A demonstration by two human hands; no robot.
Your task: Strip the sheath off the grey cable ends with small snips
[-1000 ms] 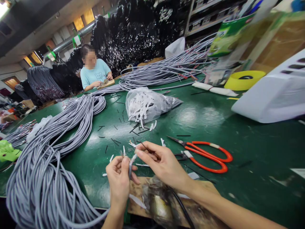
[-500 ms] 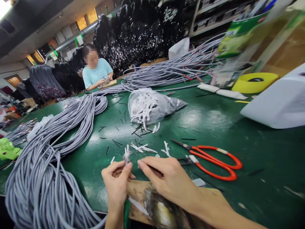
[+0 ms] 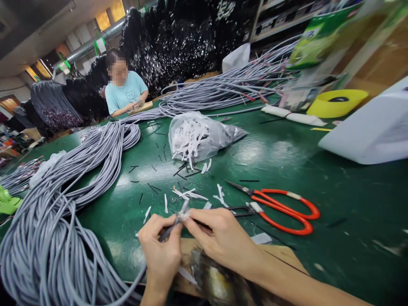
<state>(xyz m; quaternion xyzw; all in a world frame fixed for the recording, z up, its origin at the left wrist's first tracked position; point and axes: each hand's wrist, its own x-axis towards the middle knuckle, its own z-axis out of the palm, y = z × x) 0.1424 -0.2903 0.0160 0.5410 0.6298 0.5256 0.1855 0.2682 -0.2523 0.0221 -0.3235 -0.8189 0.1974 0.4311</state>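
My left hand [image 3: 161,248] is closed around a grey cable [image 3: 168,232] near its end, with thumb and forefinger pinching it. At the tip, the cable end [image 3: 184,212] looks pale and frayed, its fine detail blurred. My right hand [image 3: 223,233] pinches that frayed end from the right, thumb against forefinger; something dark shows under its curled fingers. Both hands are above a wooden board [image 3: 283,260] bearing a dark, shiny wrapped object [image 3: 215,276]. Red-handled scissors [image 3: 282,212] lie to the right of my right hand.
Grey cable bundles [image 3: 92,182] cover the left side of the green table [image 3: 350,204]. A clear bag [image 3: 204,138] of white scraps sits ahead, with white and black strips scattered before it. A yellow tape roll [image 3: 338,104] stands at right. Across the table works another person [image 3: 126,91].
My right fingers have closed onto the cable's end, which was upright and apart from them. The cable now tilts right. The whole view has shifted slightly.
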